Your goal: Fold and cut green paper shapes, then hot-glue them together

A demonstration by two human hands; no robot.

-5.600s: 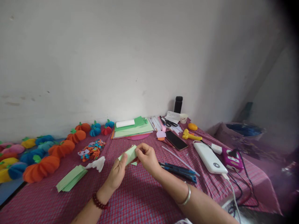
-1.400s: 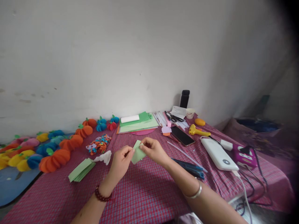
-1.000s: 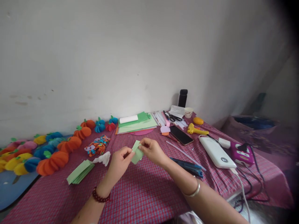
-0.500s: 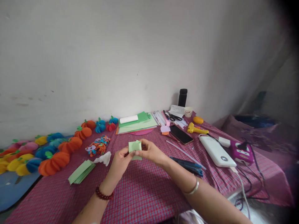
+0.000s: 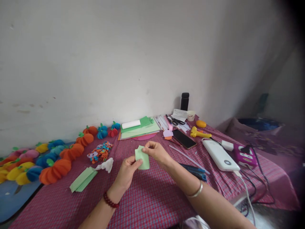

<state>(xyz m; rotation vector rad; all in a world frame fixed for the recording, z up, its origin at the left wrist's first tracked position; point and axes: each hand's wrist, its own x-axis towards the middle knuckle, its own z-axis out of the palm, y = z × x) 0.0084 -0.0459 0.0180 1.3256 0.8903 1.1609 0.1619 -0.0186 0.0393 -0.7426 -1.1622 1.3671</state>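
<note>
Green paper [image 5: 145, 163], between left fingers [image 5: 136, 164] and right fingers [image 5: 150, 149]

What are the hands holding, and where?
A light green paper: the left hand grips its left side, the right hand its upper right corner.

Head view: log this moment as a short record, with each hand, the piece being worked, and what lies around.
Left hand: holds pale green paper piece, thumb on its face
Right hand: fingertips at the piece's upper right
Left side: green paper pile, paper pumpkins
Right side: phone, yellow tool, white device
Near wall: black bottle, coloured sheets
</note>
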